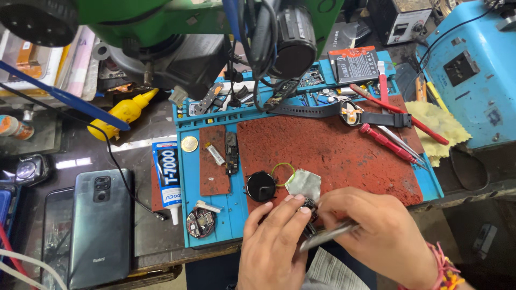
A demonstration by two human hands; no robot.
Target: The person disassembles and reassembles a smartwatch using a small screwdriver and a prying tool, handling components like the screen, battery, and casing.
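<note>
Bottom centre: left hand (271, 244) pinches a small dark part (309, 207) by its fingertips; right hand (376, 233) grips tweezers (329, 235), tips at the part. Just above: foil piece (303, 184), black disc (261, 186), green ring (283, 173) on red mat (344, 156). Watch (352, 114) upper centre.

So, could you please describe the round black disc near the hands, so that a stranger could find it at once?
Start from the blue work mat with its rough red pad. At the pad's lower left corner, just above the left hand, lies the round black disc. A thin green ring and a crumpled foil piece lie to its right; it alone is flat, solid black and round.
</note>
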